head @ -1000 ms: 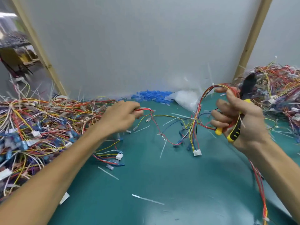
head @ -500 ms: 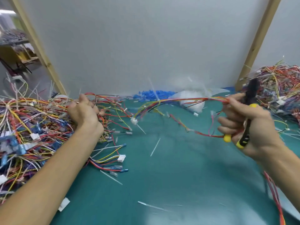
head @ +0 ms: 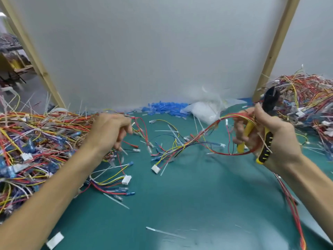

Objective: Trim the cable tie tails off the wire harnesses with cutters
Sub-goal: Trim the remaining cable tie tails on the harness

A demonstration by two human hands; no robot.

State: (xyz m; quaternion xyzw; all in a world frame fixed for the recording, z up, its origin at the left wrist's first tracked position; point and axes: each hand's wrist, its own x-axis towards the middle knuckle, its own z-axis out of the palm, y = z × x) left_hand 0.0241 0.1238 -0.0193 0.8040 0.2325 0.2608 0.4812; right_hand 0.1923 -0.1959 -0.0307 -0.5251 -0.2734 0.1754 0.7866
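1. Your table top (head: 189,204) is dark green and spreads out in front of you.
2. A big white board (head: 153,51) stands along the back of the table.
3. One wooden post (head: 34,56) runs up the board's left side, and another wooden post (head: 275,46) runs up its right side.
4. A heap of small blue bits (head: 164,107) lies at the foot of the board.
5. A see-through plastic bag (head: 205,110) sits just to the right of the blue bits.
6. A little white scrap (head: 55,240) lies flat on the table, down at your left.
7. Past the left post you can see a blurry room (head: 10,56).

Head view: from the near edge of the table (head: 189,204), facing forward and down.
Nearness: close behind left hand (head: 108,130), right hand (head: 275,141).
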